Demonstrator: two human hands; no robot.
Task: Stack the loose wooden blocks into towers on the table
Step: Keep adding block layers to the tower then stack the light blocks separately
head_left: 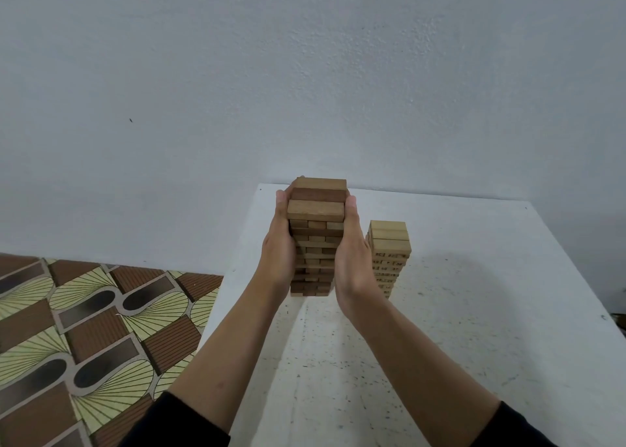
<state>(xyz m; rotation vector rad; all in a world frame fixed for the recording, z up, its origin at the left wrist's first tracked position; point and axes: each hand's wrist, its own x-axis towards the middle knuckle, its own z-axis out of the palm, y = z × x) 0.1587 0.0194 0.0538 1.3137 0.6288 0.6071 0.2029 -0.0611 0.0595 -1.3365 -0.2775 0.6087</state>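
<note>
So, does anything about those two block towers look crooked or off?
Slightly. The darker brown wooden block tower has ragged layers: several block ends jut out unevenly, and the left hand and right hand press flat against its sides. The paler wooden tower beside it looks neater. Nothing spilled or broken.
</note>
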